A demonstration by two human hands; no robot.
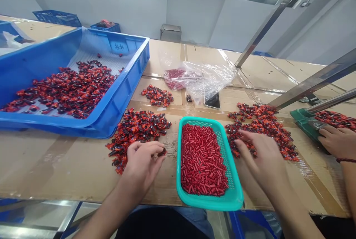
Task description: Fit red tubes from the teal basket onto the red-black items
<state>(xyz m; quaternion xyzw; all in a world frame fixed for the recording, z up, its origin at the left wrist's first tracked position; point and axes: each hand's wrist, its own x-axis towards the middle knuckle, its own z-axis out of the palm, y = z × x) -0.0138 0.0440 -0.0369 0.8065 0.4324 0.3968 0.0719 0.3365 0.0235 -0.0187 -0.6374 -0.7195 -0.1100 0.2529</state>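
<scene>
My left hand [146, 163] is closed, a small dark red-and-black part [161, 152] pinched between thumb and fingers. It is beside a pile of black-and-orange parts [141, 124] on the cardboard-covered table. My right hand [261, 153], slightly blurred, reaches over the near edge of another pile of black-and-orange parts [267, 124]; its thumb and fingers are apart, with nothing visible between them. Between my hands stands a green plastic basket [236, 179] holding many short red tubes [203, 161].
At the left, a large blue crate [111, 120] holds a heap of similar parts. Behind the basket lie a smaller pile [157, 95], a clear plastic bag [214, 75] and a phone [212, 100]. Metal posts [314, 77] rise at right. Another person's hand [338, 140] touches a green container [306, 124].
</scene>
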